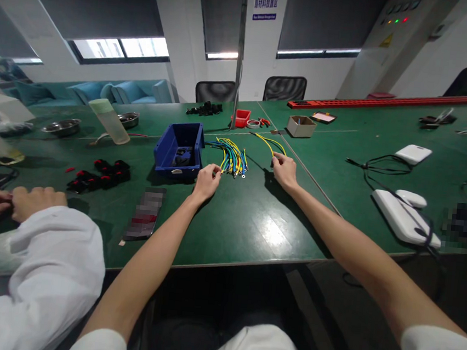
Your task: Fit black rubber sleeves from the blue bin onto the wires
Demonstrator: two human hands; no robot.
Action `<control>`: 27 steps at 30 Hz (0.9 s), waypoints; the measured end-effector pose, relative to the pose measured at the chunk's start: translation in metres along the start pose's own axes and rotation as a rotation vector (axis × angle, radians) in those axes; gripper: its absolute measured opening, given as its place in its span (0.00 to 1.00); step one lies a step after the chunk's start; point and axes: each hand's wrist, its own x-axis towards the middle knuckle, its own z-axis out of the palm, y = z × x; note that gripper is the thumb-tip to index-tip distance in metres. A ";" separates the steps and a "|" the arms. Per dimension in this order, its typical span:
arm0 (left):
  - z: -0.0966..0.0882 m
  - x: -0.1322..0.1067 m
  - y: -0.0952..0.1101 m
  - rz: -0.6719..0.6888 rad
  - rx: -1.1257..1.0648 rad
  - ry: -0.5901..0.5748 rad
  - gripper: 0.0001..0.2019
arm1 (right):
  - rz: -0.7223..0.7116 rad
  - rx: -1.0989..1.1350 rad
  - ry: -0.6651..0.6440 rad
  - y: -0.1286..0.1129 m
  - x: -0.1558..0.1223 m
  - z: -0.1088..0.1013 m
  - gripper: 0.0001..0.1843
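While a co-worker in a puffy white sleeve (61, 252) keeps both hands (37, 204) at the near left of a green-topped table (220, 223), a person with bare forearms reaches over its middle with both arms outstretched. Beside the left forearm lies a dark, flat, rectangular device (146, 213), its face blurred out; a white, rounded plastic device (403, 216) with a black cord lies near the edge at right.

The left hand (208, 182) is at the near end of a loose pile of yellow, blue and green cables tipped with metal lugs (233, 158), its fingers drawn together; whether they grip a cable cannot be told. To the right, the fingers of the right hand (285, 172) are closed on slim yellow cable (267, 143), which arcs away from them, apart from the pile.

The handling appears to be at an early or middle stage: only the yellow cable is separated, while most lie mixed together, with no finished group visible. Left of the pile, an open blue plastic bin (163, 154) holds dark pieces. Farther back stand a small red bin (242, 122) and an open beige box (301, 127).
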 end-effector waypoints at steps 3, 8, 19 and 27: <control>0.000 0.000 -0.003 0.004 0.000 -0.014 0.10 | 0.009 -0.012 0.019 0.006 0.010 -0.007 0.20; 0.000 0.000 -0.007 -0.030 0.008 -0.067 0.10 | 0.031 -0.007 0.070 0.022 0.024 -0.014 0.20; 0.003 0.001 -0.009 0.031 0.029 -0.002 0.05 | 0.172 -0.268 0.003 0.043 0.037 -0.029 0.19; 0.002 0.001 -0.008 0.047 -0.034 0.019 0.05 | 0.246 -0.395 -0.042 0.053 0.038 -0.032 0.18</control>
